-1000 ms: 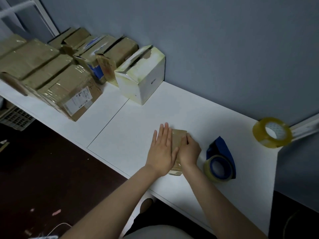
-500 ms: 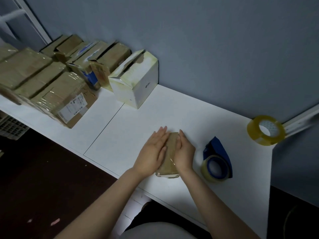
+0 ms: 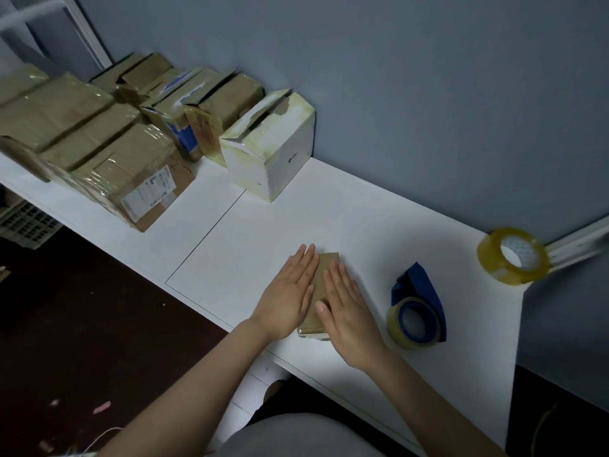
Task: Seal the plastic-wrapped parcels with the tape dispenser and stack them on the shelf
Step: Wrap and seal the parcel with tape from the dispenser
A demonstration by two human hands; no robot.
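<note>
A small brown plastic-wrapped parcel (image 3: 323,279) lies flat on the white table (image 3: 257,232) near its front edge. My left hand (image 3: 290,295) rests flat on the parcel's left side with straight fingers. My right hand (image 3: 346,303) lies flat on its right side, fingers straight, thumb on the top. A blue tape dispenser (image 3: 417,308) with a clear roll lies on the table to the right of my right hand, untouched.
A spare yellowish tape roll (image 3: 512,256) stands at the table's far right corner. A white box (image 3: 268,150) and several brown taped boxes (image 3: 131,173) line the back left along the grey wall. Dark floor lies below the front edge.
Both hands have flattened onto the parcel's top; half a second ago they pressed its sides, and before that the right hand was curled at its edge.
</note>
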